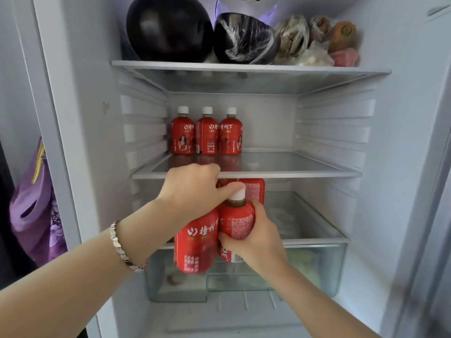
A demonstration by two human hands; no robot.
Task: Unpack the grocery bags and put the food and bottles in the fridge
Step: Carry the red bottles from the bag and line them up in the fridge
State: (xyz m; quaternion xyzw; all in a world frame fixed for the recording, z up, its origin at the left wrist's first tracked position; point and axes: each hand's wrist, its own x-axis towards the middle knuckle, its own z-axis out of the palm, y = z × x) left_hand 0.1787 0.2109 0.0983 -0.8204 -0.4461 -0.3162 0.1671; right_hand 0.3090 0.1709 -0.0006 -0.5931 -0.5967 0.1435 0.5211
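The fridge stands open in front of me. Three red bottles with white caps (207,132) stand in a row at the back left of the middle glass shelf (292,173). Just below that shelf's front edge I hold a cluster of the same red bottles (197,242). My left hand (192,189), with a bracelet on its wrist, grips the tops of the bottles from above. My right hand (253,237) wraps around the body of the right bottle (238,223) from below. A third red bottle (253,189) shows behind the caps.
The top shelf (244,67) holds a dark round melon (168,28), a wrapped dark half (244,37) and bagged food (317,42). Below are a lower glass shelf (317,237) and a clear drawer (317,269). A purple bag (34,211) hangs at the left.
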